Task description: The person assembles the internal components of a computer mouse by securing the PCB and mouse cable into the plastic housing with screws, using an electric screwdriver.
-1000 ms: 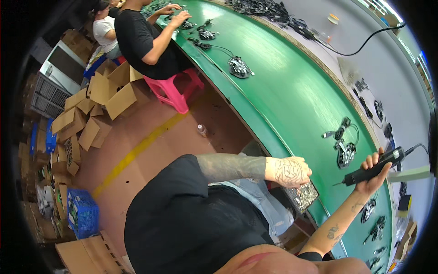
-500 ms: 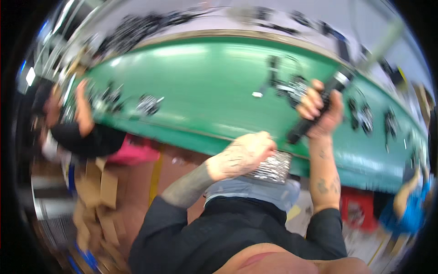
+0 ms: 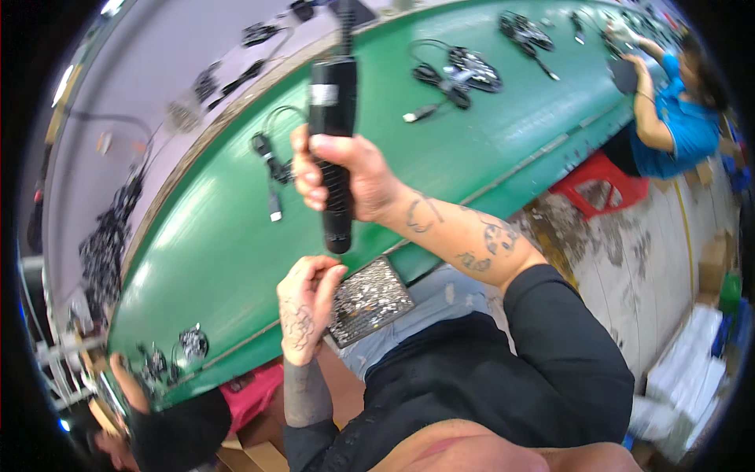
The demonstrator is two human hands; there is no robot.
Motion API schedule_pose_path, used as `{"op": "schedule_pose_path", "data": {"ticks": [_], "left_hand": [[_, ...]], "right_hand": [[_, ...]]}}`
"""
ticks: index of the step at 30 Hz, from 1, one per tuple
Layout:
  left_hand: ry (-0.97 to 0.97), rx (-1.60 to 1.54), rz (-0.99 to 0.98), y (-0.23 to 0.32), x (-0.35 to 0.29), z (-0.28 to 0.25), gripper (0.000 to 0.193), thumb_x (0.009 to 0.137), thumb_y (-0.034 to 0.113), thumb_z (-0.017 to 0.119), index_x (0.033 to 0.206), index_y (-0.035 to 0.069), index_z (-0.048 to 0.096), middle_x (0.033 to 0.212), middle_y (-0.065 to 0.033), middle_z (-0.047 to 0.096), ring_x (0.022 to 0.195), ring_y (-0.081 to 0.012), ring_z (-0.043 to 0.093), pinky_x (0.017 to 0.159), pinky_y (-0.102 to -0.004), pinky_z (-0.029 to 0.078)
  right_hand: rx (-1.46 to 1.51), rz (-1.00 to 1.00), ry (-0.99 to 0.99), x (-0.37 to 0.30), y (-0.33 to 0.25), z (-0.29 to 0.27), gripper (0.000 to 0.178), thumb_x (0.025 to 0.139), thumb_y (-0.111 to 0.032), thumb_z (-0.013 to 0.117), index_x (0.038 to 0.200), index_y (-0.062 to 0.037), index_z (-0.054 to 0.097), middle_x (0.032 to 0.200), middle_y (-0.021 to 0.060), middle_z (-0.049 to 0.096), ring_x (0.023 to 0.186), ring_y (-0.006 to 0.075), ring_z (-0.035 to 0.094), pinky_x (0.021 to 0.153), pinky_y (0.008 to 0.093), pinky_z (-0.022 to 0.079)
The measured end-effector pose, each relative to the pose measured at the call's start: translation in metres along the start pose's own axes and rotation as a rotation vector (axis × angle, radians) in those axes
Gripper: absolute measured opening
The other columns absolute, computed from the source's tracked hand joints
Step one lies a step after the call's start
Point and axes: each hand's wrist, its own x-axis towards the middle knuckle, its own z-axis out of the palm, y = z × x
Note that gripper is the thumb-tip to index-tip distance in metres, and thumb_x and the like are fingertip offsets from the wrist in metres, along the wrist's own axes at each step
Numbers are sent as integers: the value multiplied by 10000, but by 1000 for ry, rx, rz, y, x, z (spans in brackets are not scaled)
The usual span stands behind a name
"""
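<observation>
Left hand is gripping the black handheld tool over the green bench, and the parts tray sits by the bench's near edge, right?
Not quite. The right hand grips the black handheld tool over the green bench, as the head view shows; the parts tray does sit by the bench's near edge.

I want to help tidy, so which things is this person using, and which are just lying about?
Likely in use:
black tool, in right hand
tray of metal bits, by left hand
cabled pieces on green table, perhaps

Seemingly just lying about:
cable heap
white packages
</observation>
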Motion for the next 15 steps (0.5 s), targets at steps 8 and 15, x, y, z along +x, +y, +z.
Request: {"op": "schedule_pose_path", "data": {"ticks": [8, 15], "left_hand": [[-67, 68, 48, -20, 6, -5, 78, 819, 12, 677, 871, -23, 631, 777, -64, 627, 662, -115, 562, 622, -255, 464], [-15, 29, 34, -24, 5, -1, 74, 877, 49, 625, 879, -24, 625, 779, -73, 615, 619, -120, 549, 564, -250, 434]], "right_hand": [[21, -76, 47, 2, -6, 6, 252, 859, -270, 640, 946, -70, 511, 674, 31, 524, 558, 130, 526, 505, 281, 469], [75, -90, 75, 3, -7, 8, 267, 807, -262, 689, 869, -83, 501, 664, 48, 540, 538, 145, 543, 483, 296, 480]]}}
